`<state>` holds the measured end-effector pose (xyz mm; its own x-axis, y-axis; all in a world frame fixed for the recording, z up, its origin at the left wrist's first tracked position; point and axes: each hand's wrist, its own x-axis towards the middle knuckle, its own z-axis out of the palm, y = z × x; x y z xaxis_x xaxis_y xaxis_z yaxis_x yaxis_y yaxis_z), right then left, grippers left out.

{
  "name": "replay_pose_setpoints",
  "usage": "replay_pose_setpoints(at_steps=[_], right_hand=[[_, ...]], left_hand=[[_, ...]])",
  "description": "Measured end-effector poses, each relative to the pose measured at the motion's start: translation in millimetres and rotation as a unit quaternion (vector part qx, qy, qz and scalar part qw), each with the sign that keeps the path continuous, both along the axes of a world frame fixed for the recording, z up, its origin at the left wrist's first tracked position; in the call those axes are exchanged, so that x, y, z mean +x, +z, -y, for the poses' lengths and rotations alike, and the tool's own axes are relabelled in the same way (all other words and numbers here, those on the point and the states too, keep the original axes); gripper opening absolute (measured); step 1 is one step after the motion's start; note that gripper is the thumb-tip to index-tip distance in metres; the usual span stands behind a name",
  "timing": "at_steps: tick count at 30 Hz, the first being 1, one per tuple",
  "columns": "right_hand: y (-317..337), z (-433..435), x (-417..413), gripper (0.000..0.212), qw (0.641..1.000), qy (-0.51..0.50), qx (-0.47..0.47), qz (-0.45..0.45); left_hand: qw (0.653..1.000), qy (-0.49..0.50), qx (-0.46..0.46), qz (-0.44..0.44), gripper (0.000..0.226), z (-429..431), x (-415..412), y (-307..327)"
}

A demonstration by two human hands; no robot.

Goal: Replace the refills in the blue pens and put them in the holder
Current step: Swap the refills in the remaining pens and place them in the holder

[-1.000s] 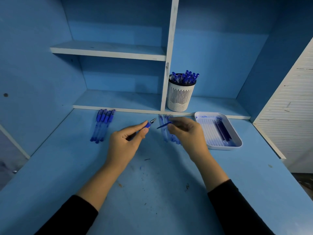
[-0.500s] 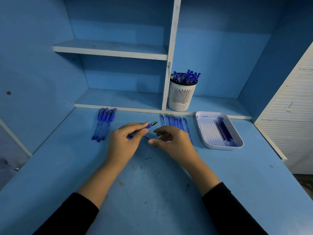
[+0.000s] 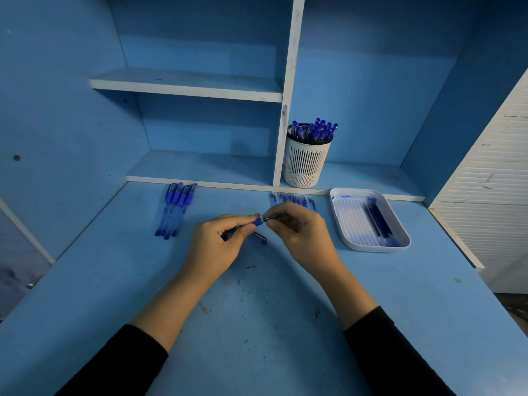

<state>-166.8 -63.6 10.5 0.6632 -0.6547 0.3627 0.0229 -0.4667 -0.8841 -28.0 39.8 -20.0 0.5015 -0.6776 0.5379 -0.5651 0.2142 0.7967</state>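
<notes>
Near the middle of the counter (image 3: 257,324), the right hand (image 3: 300,232) has come in from where it hovered half a second ago and now pinches the metal tip of the blue pen (image 3: 258,222) between thumb and forefinger. The left hand (image 3: 213,247) keeps its grip on the barrel, the pen pointing right. Just below them a small dark blue piece (image 3: 260,238) lies on the counter. Behind the right hand, a row of slim blue sticks (image 3: 291,199), pens or refills, lies along the back edge; a group of blue pens (image 3: 175,208) lies back left. The white holder (image 3: 305,161), full of pens, stands on the shelf; a white tray (image 3: 374,248) sits right
</notes>
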Motion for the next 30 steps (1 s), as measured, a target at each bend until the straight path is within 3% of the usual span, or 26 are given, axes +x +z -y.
replay_pose_setpoints(at_steps=[5,10,14,18,22,25,27,30], right_hand=[[1.2,1.3,-2.2,0.016,0.998,0.005,0.060,-0.006],[-0.4,4.3,-1.5,0.004,0.999,-0.002,0.036,-0.036],[2.3,4.2,-2.9,0.010,0.998,0.017,0.066,-0.005],[1.5,2.5,-1.7,0.018,0.997,-0.031,0.037,-0.053],[2.0,4.4,-2.4,0.003,0.998,-0.001,0.048,-0.036],[2.3,3.0,-3.3,0.010,0.996,0.007,0.086,-0.028],[1.5,2.8,-2.8,0.015,0.996,-0.014,0.058,-0.067],[1.7,3.5,-3.2,0.006,0.997,0.006,0.059,-0.056]], left_hand=[[1.000,0.001,0.008,0.004,0.023,0.3,1.7,-2.3],[1.000,0.007,0.006,0.017,0.023,-0.1,1.7,-2.7],[1.000,0.005,0.002,0.029,0.024,0.3,1.8,-2.0],[1.000,0.005,0.015,0.024,0.021,-0.2,2.3,-3.0],[1.000,0.010,0.009,0.025,0.024,0.9,1.8,-2.8],[1.000,0.007,0.011,0.019,0.025,0.4,1.5,-2.7],[1.000,0.005,0.014,0.023,0.022,0.2,1.8,-2.8],[0.999,0.007,0.010,0.040,0.021,0.7,2.2,-2.8]])
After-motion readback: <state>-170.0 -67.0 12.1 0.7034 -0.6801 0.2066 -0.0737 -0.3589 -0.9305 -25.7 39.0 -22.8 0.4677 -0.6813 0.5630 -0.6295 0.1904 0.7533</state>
